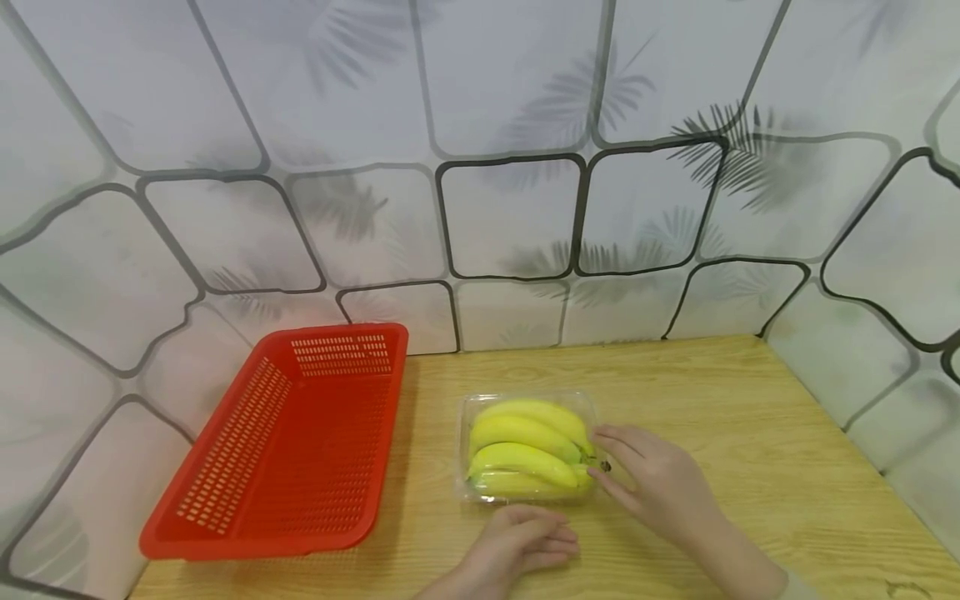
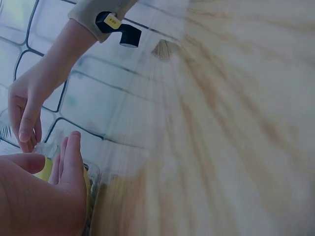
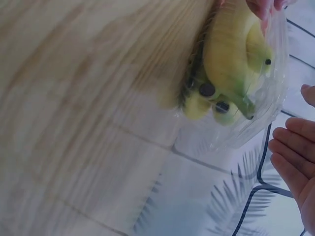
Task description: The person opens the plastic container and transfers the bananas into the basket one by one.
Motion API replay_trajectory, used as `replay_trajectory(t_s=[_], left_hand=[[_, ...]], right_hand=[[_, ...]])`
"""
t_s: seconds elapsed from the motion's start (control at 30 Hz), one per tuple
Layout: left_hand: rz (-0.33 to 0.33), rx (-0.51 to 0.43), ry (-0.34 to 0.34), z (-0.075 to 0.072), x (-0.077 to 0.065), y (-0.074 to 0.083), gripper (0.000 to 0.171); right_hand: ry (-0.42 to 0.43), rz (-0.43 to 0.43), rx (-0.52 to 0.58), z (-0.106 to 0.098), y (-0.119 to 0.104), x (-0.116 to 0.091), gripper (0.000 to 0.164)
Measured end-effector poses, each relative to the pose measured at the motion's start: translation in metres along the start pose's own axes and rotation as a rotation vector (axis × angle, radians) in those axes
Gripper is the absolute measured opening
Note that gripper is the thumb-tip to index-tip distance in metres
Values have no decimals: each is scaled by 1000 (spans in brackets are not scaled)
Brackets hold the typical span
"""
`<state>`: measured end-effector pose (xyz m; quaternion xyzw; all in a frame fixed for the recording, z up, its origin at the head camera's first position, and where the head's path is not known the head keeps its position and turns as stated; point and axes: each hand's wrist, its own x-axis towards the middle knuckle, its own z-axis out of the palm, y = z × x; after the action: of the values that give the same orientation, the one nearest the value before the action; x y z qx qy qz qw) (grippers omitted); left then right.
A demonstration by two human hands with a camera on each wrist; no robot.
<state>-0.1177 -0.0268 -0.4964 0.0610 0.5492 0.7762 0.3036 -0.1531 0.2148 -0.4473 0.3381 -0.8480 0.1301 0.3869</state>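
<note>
A clear plastic container (image 1: 467,492) stands on the table, and several yellow bananas (image 1: 525,433) lie inside it. At its right end, my right hand (image 1: 663,479) touches the plastic with its fingertips, thumb and fingers apart in the head view. The right wrist view shows fingertips (image 3: 263,6) against the container near the bananas (image 3: 226,49), whose dark tips face that camera. Just in front of the container is my left hand (image 1: 517,546), fingers extended and holding nothing. From the left wrist, my left hand (image 2: 44,196) partly hides the bananas.
To the left stands a red plastic basket (image 1: 307,450) with slotted sides. A patterned wall (image 1: 510,217) closes off the back and sides of the wooden table (image 1: 720,400). A black device with a yellow label (image 2: 115,24) is strapped at my right sleeve.
</note>
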Motion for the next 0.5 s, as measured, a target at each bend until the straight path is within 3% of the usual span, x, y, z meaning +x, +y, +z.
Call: replay_trajectory(t_s=[0.5], left_hand=[[-18, -14, 39, 16, 8, -4, 40]], right_hand=[[-35, 12, 23, -6, 13, -15, 63]])
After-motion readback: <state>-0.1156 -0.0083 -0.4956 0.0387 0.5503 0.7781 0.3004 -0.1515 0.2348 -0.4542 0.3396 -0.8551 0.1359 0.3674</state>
